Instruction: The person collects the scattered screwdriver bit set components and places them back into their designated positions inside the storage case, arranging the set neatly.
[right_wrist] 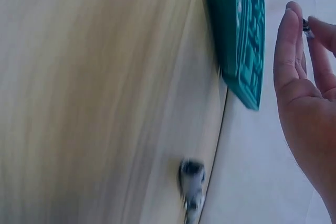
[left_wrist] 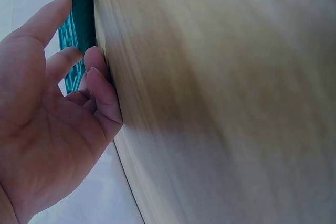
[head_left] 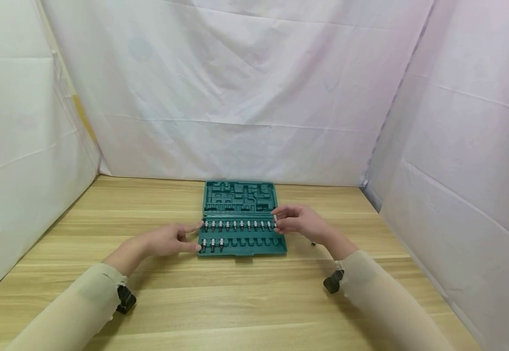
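An open green socket-bit case (head_left: 241, 234) lies flat, its lid (head_left: 240, 196) folded back. Short silver socket bits fill most of its rear row, and three stand at the left of the front row. My left hand (head_left: 166, 240) is at the case's left edge, thumb and index finger extended against it, the other fingers loosely bent in the left wrist view. At the rear row's right end, my right hand (head_left: 300, 223) pinches a small socket bit (right_wrist: 307, 28) between thumb and fingers. Much of that bit is hidden by the fingertips.
Another metal socket bit (right_wrist: 192, 179) lies on the wooden table (head_left: 245, 302) right of the case, partly behind my right forearm in the head view. White cloth walls (head_left: 237, 97) enclose the table at the back and both sides.
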### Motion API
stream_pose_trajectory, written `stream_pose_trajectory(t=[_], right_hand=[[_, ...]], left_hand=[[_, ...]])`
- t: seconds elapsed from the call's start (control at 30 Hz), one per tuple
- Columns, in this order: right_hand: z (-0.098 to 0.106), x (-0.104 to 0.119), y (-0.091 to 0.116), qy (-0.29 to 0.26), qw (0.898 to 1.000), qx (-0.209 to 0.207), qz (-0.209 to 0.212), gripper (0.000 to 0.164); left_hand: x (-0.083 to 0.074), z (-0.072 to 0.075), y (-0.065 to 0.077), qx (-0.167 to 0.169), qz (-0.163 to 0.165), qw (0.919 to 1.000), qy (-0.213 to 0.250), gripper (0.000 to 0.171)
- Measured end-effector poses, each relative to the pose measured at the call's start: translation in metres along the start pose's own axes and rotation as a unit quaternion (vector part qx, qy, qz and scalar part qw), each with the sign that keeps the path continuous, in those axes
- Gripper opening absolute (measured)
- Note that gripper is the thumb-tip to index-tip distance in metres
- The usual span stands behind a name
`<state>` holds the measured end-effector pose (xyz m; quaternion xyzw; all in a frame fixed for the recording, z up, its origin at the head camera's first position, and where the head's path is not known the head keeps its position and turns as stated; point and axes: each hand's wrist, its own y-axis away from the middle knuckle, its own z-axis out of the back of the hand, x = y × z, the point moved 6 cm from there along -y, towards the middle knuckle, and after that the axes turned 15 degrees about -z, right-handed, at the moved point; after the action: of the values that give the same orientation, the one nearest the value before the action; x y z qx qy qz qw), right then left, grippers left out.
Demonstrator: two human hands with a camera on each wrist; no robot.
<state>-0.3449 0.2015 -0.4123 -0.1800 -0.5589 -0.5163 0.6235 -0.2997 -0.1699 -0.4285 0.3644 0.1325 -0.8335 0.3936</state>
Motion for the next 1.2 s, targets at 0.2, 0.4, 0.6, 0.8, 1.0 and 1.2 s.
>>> stream_pose_trajectory(t=[0.2,0.4,0.6,0.8,1.0,1.2], right_hand=[[-0.019,0.006,-0.008,-0.003,1.0,0.013,0.002,0.046],[-0.035,0.013,-0.011,-0.025,0.999,0.043,0.001,0.045],[-0.044,0.016,-0.019,-0.022,0.999,0.046,0.007,0.045],[-0.056,0.022,-0.026,0.0,0.999,0.041,0.01,0.045],[-0.065,0.027,-0.033,0.039,0.999,0.029,0.016,0.038],[-0.076,0.036,-0.037,0.12,0.993,0.001,0.021,0.031]], left_hand=[[0.0,-0.001,0.0,0.0,-0.005,1.0,0.001,0.084],[0.003,-0.001,-0.001,0.001,-0.005,1.0,0.001,0.084],[0.003,-0.001,-0.001,0.0,-0.005,1.0,0.005,0.083],[0.002,-0.001,0.0,-0.003,-0.002,0.9999,0.016,0.084],[0.001,-0.001,0.0,-0.005,0.001,0.9998,0.021,0.084],[0.0,0.0,0.001,-0.004,0.001,0.9998,0.018,0.084]])
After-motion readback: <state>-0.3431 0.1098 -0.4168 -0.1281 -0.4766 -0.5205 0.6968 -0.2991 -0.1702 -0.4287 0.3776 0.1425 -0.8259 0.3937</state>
